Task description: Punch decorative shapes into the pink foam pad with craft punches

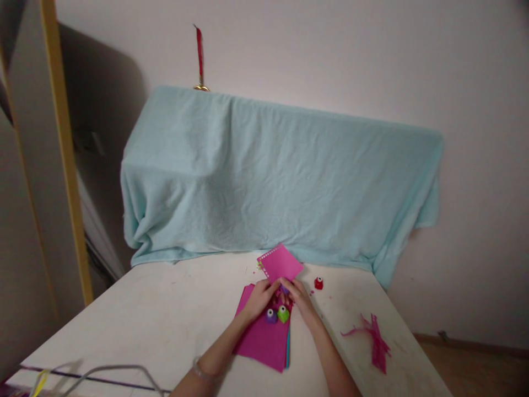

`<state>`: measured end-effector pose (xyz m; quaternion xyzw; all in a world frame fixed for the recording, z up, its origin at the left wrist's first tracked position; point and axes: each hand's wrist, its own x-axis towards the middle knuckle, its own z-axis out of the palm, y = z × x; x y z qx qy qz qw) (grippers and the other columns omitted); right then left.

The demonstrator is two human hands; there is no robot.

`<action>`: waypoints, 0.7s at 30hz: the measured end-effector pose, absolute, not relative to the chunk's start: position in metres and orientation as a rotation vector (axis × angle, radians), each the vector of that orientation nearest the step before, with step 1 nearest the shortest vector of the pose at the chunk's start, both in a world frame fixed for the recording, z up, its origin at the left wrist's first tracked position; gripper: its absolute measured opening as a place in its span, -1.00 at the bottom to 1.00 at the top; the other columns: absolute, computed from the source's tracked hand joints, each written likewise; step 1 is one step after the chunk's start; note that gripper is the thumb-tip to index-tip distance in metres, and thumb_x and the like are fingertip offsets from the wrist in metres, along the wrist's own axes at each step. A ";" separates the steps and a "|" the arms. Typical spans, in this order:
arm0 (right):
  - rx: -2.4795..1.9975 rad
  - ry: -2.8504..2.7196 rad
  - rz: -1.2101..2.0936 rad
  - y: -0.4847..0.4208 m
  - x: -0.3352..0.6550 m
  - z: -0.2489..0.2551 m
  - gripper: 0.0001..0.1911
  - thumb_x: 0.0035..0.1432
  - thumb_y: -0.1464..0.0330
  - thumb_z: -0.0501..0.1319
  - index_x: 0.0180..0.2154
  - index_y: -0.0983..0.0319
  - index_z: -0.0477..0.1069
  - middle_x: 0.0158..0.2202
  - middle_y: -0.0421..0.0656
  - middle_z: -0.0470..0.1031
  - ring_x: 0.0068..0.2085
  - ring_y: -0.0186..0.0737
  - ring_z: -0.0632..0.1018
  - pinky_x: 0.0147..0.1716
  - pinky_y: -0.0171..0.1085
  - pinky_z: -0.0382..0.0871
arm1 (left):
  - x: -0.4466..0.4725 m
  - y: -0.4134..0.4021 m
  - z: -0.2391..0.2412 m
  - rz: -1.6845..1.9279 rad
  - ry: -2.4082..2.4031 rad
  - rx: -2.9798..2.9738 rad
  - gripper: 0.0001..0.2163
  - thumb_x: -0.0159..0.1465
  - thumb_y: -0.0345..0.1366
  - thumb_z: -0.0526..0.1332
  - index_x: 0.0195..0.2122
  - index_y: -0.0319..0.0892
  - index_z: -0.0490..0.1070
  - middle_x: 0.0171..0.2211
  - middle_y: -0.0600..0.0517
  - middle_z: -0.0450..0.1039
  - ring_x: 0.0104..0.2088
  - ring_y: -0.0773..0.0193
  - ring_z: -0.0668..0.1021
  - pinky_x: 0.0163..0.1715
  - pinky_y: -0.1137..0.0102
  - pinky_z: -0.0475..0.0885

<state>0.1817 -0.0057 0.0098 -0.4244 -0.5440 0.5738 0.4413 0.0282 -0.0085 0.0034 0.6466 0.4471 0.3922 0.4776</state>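
Both hands, left (261, 296) and right (298, 292), meet over the far end of the paper stack (264, 347), fingers gripping the near corner of one pink sheet (285, 262) around a small purple piece (284, 289) that they partly hide. This sheet reaches out beyond the stack, rows of small punched holes running along two of its edges.

Two craft punches sit on the stack, just beside each other: one purple punch (271, 316) and one green punch (283, 314). One red punch (318, 283) stands to the right of the stack's far end, and one greenish item (259, 265) shows past that end, half covered by the sheet. Any marking on them is too small to read.

Magenta on top, the stack shows a blue edge along its right side; its sheets cannot be counted. Well apart to its right, magenta scraps (378, 347) lie tangled on the desk (185, 309). One light blue cloth (281, 176) hangs beyond the stack; one grey cable (115, 368) loops to its near left.
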 end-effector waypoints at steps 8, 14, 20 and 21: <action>-1.082 -1.352 1.402 -0.006 0.182 0.011 -0.55 0.08 -0.04 0.23 -0.41 0.24 0.44 -0.65 -0.23 0.38 -0.66 -0.35 0.31 -0.66 -0.35 0.09 | 0.029 -0.009 0.003 0.958 1.113 1.593 -0.44 0.33 0.11 -0.06 -0.51 -0.21 0.47 -0.54 -0.02 0.49 -0.51 0.27 0.48 -0.43 0.44 0.33; -1.105 -1.328 1.386 -0.008 0.182 0.014 -0.54 0.02 -0.06 0.26 -0.40 0.23 0.44 -0.58 -0.22 0.43 -0.61 -0.32 0.37 -0.63 -0.33 0.18 | 0.028 -0.008 -0.002 0.949 1.109 1.607 -0.44 0.34 0.10 -0.07 -0.48 -0.23 0.48 -0.52 -0.03 0.51 -0.50 0.26 0.49 -0.41 0.43 0.34; -1.101 -1.343 1.369 -0.003 0.183 0.005 -0.55 0.03 -0.05 0.25 -0.38 0.23 0.45 -0.59 -0.22 0.44 -0.63 -0.32 0.36 -0.64 -0.33 0.16 | 0.027 -0.006 -0.001 0.932 1.174 1.641 -0.46 0.32 0.10 -0.06 -0.48 -0.21 0.48 -0.50 -0.02 0.52 -0.47 0.24 0.51 -0.39 0.43 0.34; -1.097 -1.355 1.373 -0.002 0.184 0.004 -0.56 0.05 -0.04 0.24 -0.39 0.23 0.45 -0.62 -0.23 0.42 -0.64 -0.33 0.34 -0.65 -0.34 0.13 | 0.027 -0.006 0.000 0.926 1.198 1.650 -0.47 0.32 0.10 -0.05 -0.49 -0.21 0.47 -0.50 -0.02 0.52 -0.47 0.24 0.51 -0.39 0.43 0.34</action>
